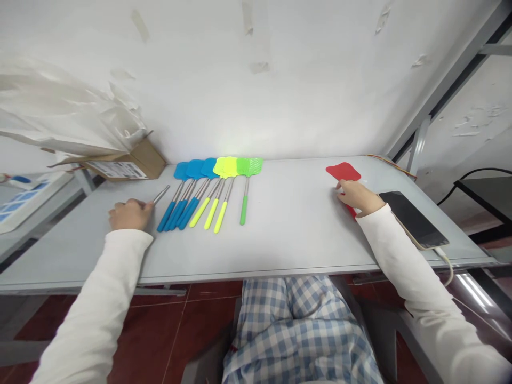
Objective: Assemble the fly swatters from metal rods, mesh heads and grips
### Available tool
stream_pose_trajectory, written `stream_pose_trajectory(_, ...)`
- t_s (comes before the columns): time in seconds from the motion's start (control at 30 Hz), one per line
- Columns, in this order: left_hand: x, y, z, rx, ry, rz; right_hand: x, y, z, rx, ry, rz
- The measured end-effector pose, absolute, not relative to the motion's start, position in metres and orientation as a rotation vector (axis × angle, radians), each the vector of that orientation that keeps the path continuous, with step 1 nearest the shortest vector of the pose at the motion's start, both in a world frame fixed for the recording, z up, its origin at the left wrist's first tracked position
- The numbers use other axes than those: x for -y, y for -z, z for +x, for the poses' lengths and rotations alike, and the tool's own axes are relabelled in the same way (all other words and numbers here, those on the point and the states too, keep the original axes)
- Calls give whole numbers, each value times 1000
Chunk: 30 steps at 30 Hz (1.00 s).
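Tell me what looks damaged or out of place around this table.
The wall looks scruffy, with leftover tape scraps stuck on it. The red swatter lies well apart from the grouped blue, yellow and green swatters. I see no spill.

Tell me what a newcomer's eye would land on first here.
The eye would probably go first to the bright fan of blue swatters, yellow swatters and green mesh, left of centre along the back of the pale table. Next comes the lone red swatter, set apart on the right, under the right grip. The dark-screened phone lies just beyond it, near the table's right end.
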State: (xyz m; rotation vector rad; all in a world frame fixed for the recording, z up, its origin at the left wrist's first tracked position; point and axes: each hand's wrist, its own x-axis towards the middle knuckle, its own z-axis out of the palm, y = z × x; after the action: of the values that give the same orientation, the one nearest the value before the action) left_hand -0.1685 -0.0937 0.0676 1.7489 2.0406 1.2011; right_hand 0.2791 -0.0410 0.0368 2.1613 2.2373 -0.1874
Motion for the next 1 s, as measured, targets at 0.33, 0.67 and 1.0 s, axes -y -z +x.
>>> stream_pose_trajectory(0.33,41,-42,-269,-2283,-1335,1376,32,-20,264,-2843,212,1899)
stream_pose_trajectory(0.67,30,-52,-67,-878,-1562,1021,22,-10,273,-2831,40,1934)
stream_pose_trajectory(1.0,7,-2,27,-742,-1332,811,27,-8,249,-2955,8,1917)
